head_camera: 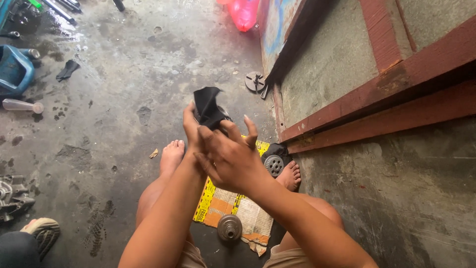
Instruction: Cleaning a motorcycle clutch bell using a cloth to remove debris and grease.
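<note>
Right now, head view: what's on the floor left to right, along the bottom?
Sandalled foot → round metal disc on the newspaper → toothed gear → concrete step.
</note>
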